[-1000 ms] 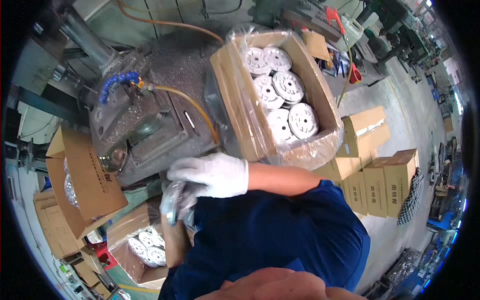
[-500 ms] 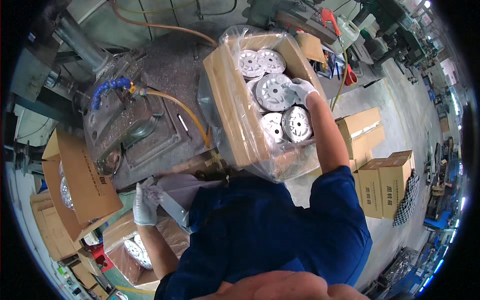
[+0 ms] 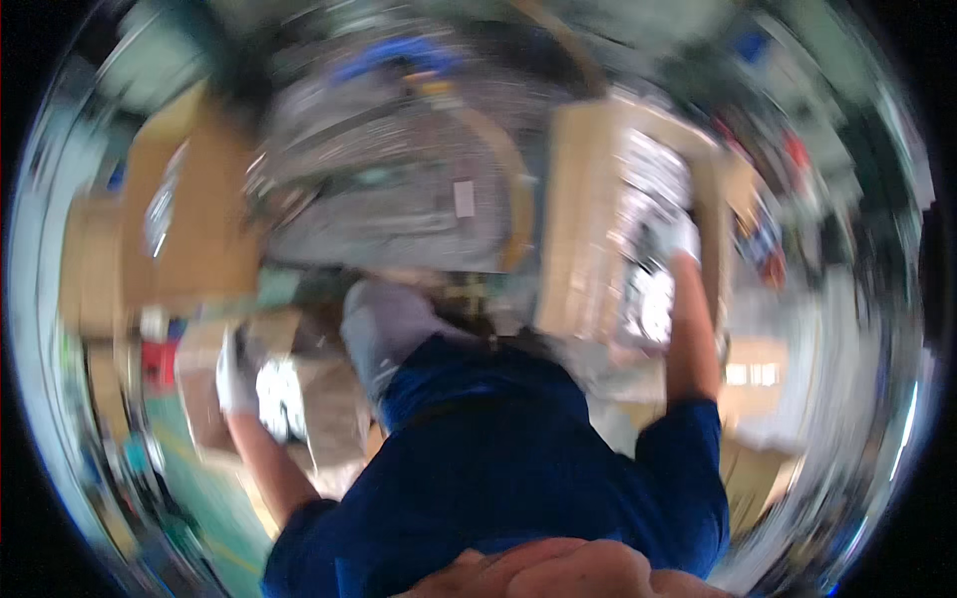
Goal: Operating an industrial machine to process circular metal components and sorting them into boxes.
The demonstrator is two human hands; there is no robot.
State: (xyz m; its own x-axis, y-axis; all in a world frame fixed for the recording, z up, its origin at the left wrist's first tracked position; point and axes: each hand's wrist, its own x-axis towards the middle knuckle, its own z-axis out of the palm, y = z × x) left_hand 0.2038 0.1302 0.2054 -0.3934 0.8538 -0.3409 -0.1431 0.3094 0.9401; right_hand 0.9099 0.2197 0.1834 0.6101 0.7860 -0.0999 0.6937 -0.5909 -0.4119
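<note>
Motion blurs the whole picture. My right hand (image 3: 680,237), in a white glove, reaches into a tall cardboard box (image 3: 578,224) lined with clear plastic. Silvery round metal discs (image 3: 650,304) with cut-outs lie in that box, right under and beside the hand. Whether its fingers grip a disc is smeared. On the left, my gloved left hand (image 3: 237,377) is over the near side of a lower plastic-lined box (image 3: 334,409). Bright metal discs (image 3: 281,399) show in it, just right of the hand. The left fingers are too blurred to read.
A grey machine table (image 3: 389,224) stands ahead, with a blue segmented hose (image 3: 394,58) and a yellowish hose (image 3: 513,189) over it. Another open carton (image 3: 194,214) holding discs is at the left. More cartons (image 3: 753,379) stand on the floor at the right.
The view has swung to the right-hand box's left, shifting the scene rightward. My left hand has moved down and outward to the lower box. My right hand remains in the tall box.
</note>
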